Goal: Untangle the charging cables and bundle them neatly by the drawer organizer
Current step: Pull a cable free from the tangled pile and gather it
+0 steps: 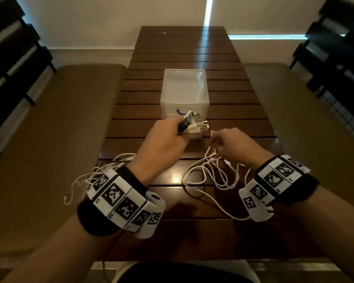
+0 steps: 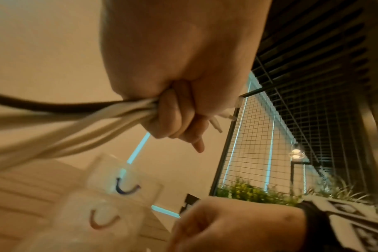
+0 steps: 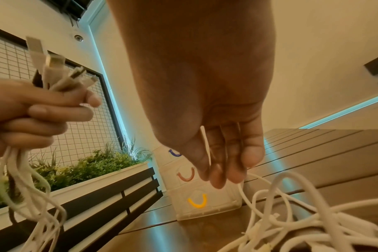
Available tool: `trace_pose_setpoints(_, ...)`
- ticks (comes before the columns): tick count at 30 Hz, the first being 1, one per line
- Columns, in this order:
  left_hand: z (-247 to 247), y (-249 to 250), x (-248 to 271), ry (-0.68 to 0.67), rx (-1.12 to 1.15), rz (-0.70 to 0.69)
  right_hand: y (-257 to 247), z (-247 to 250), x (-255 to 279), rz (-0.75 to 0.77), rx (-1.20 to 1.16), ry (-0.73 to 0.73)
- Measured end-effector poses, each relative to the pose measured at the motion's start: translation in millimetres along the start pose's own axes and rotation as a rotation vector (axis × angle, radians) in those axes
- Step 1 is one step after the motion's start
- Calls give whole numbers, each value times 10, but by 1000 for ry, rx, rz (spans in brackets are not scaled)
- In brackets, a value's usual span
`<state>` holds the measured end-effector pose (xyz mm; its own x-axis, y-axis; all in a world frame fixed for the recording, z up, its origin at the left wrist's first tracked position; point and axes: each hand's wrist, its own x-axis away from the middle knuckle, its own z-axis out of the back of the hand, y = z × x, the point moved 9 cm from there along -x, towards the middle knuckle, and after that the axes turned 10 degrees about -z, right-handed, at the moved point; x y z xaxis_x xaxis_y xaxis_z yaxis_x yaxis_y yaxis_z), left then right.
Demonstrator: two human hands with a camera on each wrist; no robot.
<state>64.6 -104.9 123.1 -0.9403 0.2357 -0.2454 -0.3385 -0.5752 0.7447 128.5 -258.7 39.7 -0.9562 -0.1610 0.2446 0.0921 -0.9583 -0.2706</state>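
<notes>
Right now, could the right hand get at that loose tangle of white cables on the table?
Probably yes: the right hand hangs just above the white cable tangle, already pinching one strand, with nothing between them.

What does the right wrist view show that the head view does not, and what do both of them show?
Only the right wrist view shows the red and yellow U marks on the organizer's lower drawers, and the planter. Only the head view shows both wrist bands and the organizer's open top. Both show the left hand gripping a bunch of USB plugs, the right hand pinching one white cable, and the tangled cables on the table.
</notes>
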Motion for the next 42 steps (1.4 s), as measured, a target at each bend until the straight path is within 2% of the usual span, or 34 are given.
trace_pose_setpoints(3, -387, 17, -65, -43, 113, 23, 95, 59, 22, -33, -26, 60)
trace_pose_setpoints(5, -568, -110, -76, -58, 141, 85, 135, 65, 32, -50, -16, 91)
trace_pose_setpoints(8, -732, -379, -38, -76, 93, 193, 100, -78, 11, -22, 65, 65)
trace_pose_setpoints(14, -741, -636, 19, -69, 53, 282, -45, -566, -130, 52, 212, -16)
trace_pose_setpoints(19, -709, -692, 37, -71, 69, 301, -44, -621, -157, 76, 310, -15)
trace_pose_setpoints(22, -712, -710, 43, -57, 90, 301, -29, -562, -126, 89, 276, 21)
trace_pose_setpoints(26, -643, -725, 41, 36, 129, 295, -151, -309, -23, 176, 56, 235)
trace_pose_setpoints(30, -540, -755, 53, 139, 197, 279, -257, -31, 123, 195, -562, 290)
trace_pose_setpoints(33, -538, -807, 85, 146, 260, 284, -338, -24, 151, 153, -906, 234)
trace_pose_setpoints(37, -466, -869, 118, 171, 301, 304, -470, -189, 125, 92, -1032, 106)
trace_pose_setpoints(42, -450, -971, 169, 107, 296, 323, -585, -312, 125, 165, -1064, 20)
